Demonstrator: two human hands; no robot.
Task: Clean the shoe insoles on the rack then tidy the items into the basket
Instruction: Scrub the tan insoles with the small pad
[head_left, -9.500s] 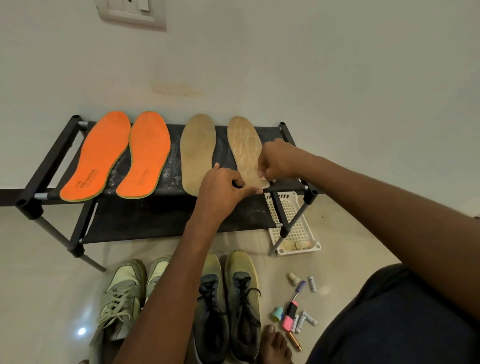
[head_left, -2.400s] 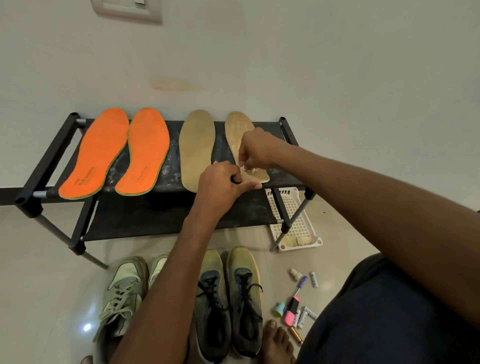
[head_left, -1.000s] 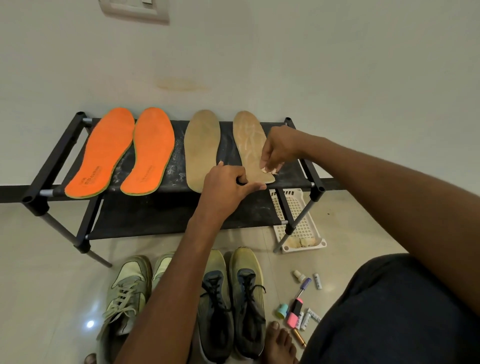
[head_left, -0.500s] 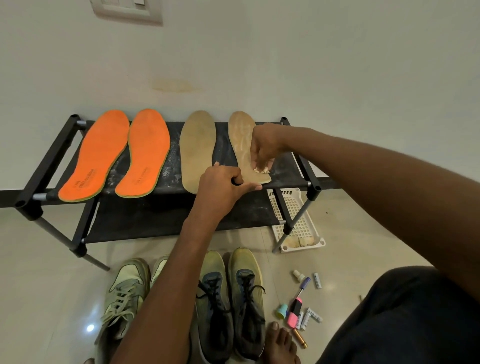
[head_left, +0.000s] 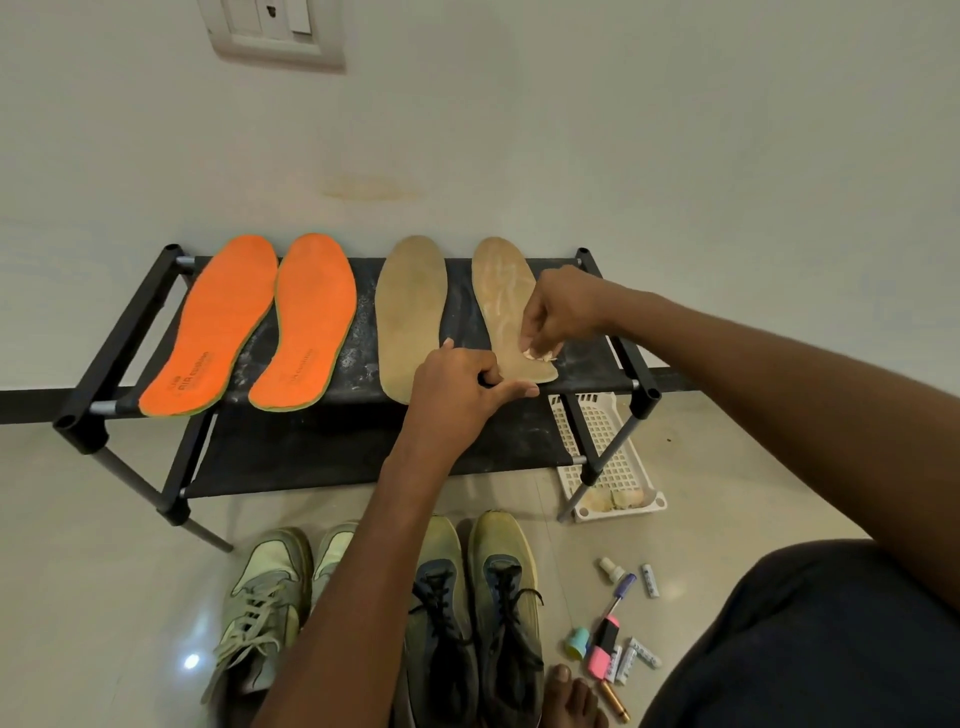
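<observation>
Wiping the far-right tan insole (head_left: 506, 306) on the rack (head_left: 130, 343), your right hand (head_left: 558, 317) pinches a small pale wad (head_left: 537, 354) against its heel while your left hand (head_left: 457, 389) grips the near edge. It looks light and floppy, so pin that heel.

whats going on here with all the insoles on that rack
A person is cleaning insoles laid out on a black two-tier shoe rack. The right hand pinches a small pale wad of wipe against the rightmost tan insole, while the left hand holds that insole's heel end steady. Another tan insole and two orange insoles lie beside it. A white perforated plastic basket sits on the floor under the rack's right end.
</observation>
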